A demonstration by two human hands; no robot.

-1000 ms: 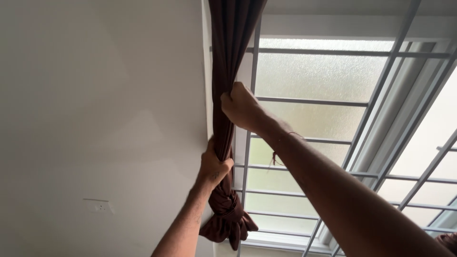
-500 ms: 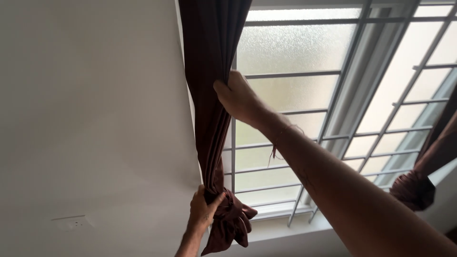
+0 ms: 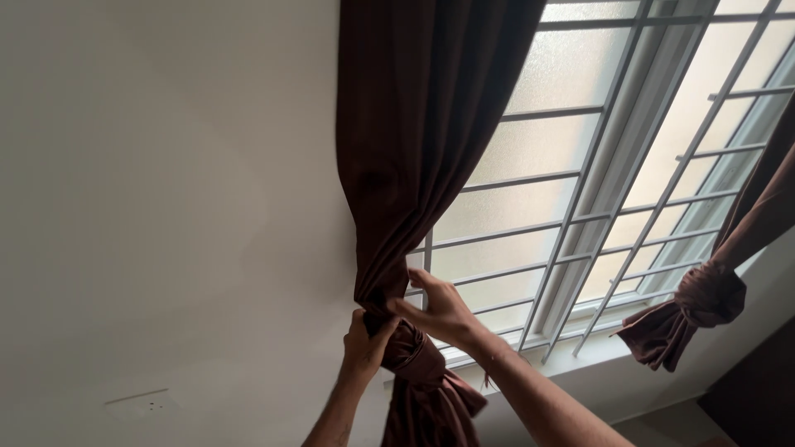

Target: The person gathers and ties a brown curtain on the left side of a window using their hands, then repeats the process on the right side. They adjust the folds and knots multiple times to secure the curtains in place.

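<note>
While raised, hands (image 3: 364,338) at curtain knot (image 3: 406,343)

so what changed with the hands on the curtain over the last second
The right hand slid down the dark brown curtain from well above the knot to right at it. The left hand also dropped from the gathered fabric onto the knot. Both stayed on the curtain throughout, and the knot stayed tied. The second curtain by the barred window came into view.

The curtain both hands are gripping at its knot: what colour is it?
Dark reddish-brown, plain; the curtain shows best in the head view.
</note>
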